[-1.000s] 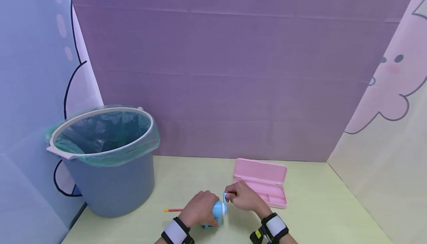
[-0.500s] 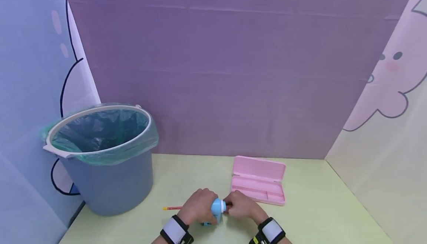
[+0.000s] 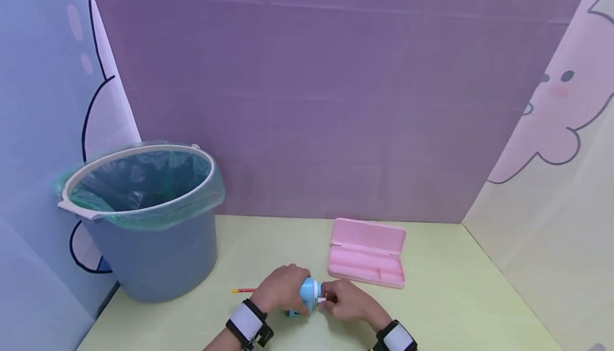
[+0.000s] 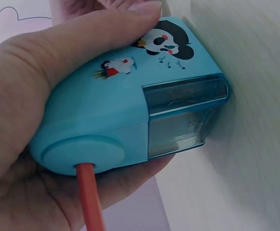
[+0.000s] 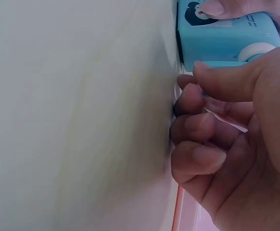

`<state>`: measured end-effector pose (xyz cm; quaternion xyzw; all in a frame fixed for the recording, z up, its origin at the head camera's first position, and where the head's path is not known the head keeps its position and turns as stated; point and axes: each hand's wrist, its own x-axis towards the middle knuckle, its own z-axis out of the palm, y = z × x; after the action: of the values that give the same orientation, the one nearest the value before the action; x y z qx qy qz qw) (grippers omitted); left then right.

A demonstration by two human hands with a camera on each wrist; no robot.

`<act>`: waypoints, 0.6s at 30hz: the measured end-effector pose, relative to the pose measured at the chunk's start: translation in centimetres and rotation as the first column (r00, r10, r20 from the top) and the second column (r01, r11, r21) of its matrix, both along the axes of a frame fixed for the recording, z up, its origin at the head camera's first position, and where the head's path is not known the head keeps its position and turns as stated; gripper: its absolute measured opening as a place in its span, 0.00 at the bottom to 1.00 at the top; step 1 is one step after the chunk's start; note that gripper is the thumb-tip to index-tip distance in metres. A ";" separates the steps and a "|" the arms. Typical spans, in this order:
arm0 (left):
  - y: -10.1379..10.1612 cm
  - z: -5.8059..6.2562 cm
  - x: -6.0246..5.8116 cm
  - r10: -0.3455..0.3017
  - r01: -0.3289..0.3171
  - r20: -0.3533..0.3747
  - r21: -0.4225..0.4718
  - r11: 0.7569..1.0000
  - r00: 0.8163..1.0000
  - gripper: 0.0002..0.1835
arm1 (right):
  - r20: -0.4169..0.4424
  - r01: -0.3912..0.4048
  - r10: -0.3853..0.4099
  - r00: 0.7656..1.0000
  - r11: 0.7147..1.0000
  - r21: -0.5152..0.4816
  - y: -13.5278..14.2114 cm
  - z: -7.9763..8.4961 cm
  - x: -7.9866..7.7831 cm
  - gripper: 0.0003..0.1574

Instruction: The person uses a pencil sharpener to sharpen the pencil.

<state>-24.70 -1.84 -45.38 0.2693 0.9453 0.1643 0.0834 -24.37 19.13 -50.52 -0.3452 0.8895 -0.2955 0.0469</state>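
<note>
My left hand (image 3: 283, 288) grips a light blue crank pencil sharpener (image 4: 111, 106) on the table, thumb over its panda-printed side. A red pencil (image 4: 89, 197) with a yellow end (image 3: 235, 291) sticks out of the sharpener's round inlet, towards the left. At the opposite end, my right hand (image 3: 347, 300) pinches the crank between thumb and index finger. In the right wrist view the blue crank arm (image 5: 221, 63) runs from its white hub (image 5: 255, 49) to the fingertips, and the other fingers are curled. The sharpener's clear shavings drawer (image 4: 183, 127) faces the table side.
Behind the right hand lies an open pink pencil case (image 3: 355, 266), its lid tipped back. A large grey-blue bin (image 3: 158, 260) with a green liner (image 3: 211, 196) stands at the left. A purple backdrop (image 3: 288, 127) closes off the table's far edge.
The crank has swung round from pointing up to low beside the sharpener, my right hand moving down with it. My left hand keeps its grip. The head view has tilted slightly down.
</note>
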 end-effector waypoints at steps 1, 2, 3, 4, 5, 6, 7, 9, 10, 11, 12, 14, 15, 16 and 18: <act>0.0 0.1 0.0 0.003 -0.003 0.011 0.007 1.000 1.000 0.32 | 0.001 0.006 -0.006 1.000 1.000 -0.002 0.1 0.0 0.1 0.04; 0.0 0.1 0.1 0.005 -0.005 0.019 0.016 1.000 1.000 0.35 | 0.004 0.011 -0.011 1.000 1.000 -0.005 0.3 0.1 0.2 0.04; -0.1 0.1 0.1 0.003 -0.003 0.023 0.030 1.000 1.000 0.39 | 0.004 0.013 -0.013 1.000 1.000 -0.007 0.4 0.1 0.3 0.05; -0.2 0.2 0.2 0.004 -0.006 0.028 0.045 0.999 1.000 0.42 | 0.004 0.013 -0.013 1.000 1.000 -0.008 0.5 0.2 0.3 0.06; -0.4 0.2 0.3 0.006 -0.008 0.034 0.061 0.998 0.999 0.45 | 0.006 0.014 -0.014 1.000 1.000 -0.014 0.7 0.3 0.4 0.08; -0.5 0.3 0.4 0.009 -0.012 0.040 0.080 0.997 0.999 0.47 | 0.005 0.016 -0.016 1.000 1.000 -0.017 0.8 0.5 0.4 0.10; -0.8 0.4 0.4 0.012 -0.016 0.047 0.099 0.995 0.999 0.48 | 0.004 0.018 -0.018 1.000 1.000 -0.021 0.9 0.8 0.5 0.11; -1.5 0.9 0.5 0.020 -0.029 0.063 0.141 0.990 0.998 0.48 | 0.001 0.025 -0.025 1.000 0.999 -0.027 1.2 1.4 0.5 0.14; -2.0 1.1 0.5 0.026 -0.037 0.070 0.164 0.986 0.997 0.47 | -0.003 0.030 -0.030 1.000 0.999 -0.033 1.3 1.9 0.4 0.15; -2.5 1.4 0.5 0.028 -0.041 0.073 0.187 0.982 0.997 0.46 | -0.014 0.034 -0.034 0.999 0.999 -0.037 1.5 2.4 0.4 0.17; -3.1 1.8 0.6 0.025 -0.039 0.069 0.211 0.977 0.997 0.45 | -0.024 0.041 -0.041 0.999 0.998 -0.038 1.6 2.9 0.4 0.17; -4.3 2.4 0.6 0.025 -0.038 0.055 0.253 0.967 0.998 0.44 | -0.050 0.051 -0.053 0.997 0.998 -0.042 1.7 4.0 0.3 0.18; -5.0 2.6 0.6 0.025 -0.035 0.042 0.271 0.962 0.999 0.42 | -0.066 0.052 -0.055 0.996 0.998 -0.045 1.7 4.6 0.3 0.19; -5.6 2.8 0.7 0.023 -0.031 0.029 0.287 0.957 0.999 0.41 | -0.082 0.053 -0.057 0.995 0.997 -0.048 1.6 5.1 0.3 0.20; -6.7 2.9 0.8 0.023 -0.024 0.008 0.314 0.949 1.000 0.37 | -0.099 0.052 -0.057 0.993 0.998 -0.047 1.4 5.9 0.3 0.22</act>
<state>-23.89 -8.57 -42.53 0.2675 0.9101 0.3141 0.0396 -24.04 20.51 -44.57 -0.3361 0.8930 -0.2988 -0.0135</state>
